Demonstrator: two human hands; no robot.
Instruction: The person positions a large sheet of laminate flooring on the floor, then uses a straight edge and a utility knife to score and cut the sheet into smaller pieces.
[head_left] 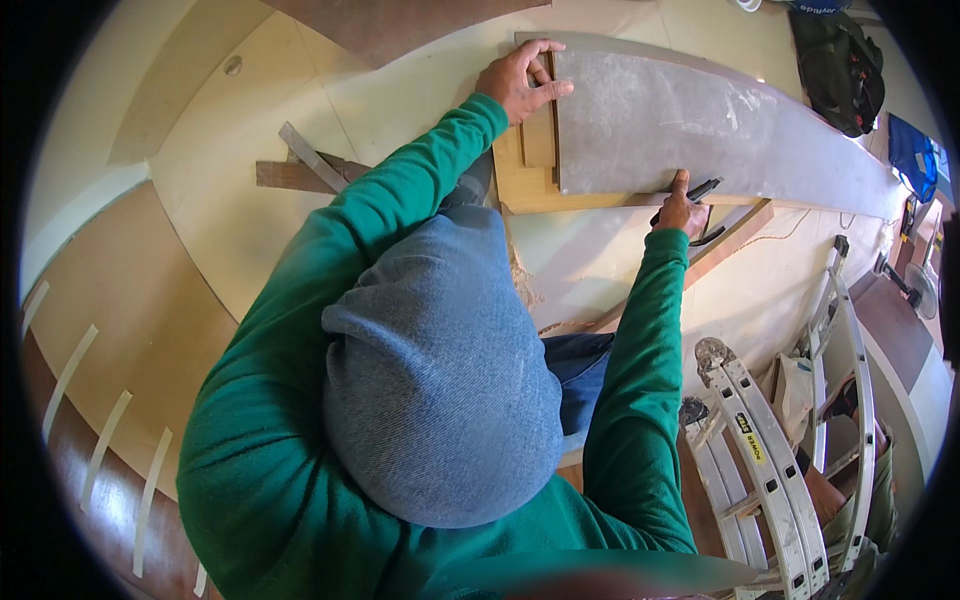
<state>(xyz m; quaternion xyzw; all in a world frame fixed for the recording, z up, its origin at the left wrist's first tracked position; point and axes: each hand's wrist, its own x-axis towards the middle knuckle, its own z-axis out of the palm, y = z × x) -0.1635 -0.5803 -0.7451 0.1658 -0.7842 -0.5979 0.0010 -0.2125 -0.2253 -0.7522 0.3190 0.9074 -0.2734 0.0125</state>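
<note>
A long grey board (690, 125) lies over pale wooden pieces (530, 180), stretching from the middle toward the right. At its left end, my left hand (518, 85) grips the edge, thumb on the top face and fingers bent around the end. By the board's near edge is my right hand (682, 212), closed around a black tool (706, 188) whose kind I cannot make out. Its thumb rests against the board. A raised denim-covered knee (445, 370) fills the space between my green-sleeved arms.
An aluminium folding ladder (765, 465) stands at the lower right, with another person's arm (825, 495) behind it. A wooden strip (735, 245) slants under the board. Wood offcuts (305, 170) lie on the left floor. A dark bag (840, 75) and a fan (918, 290) are far right.
</note>
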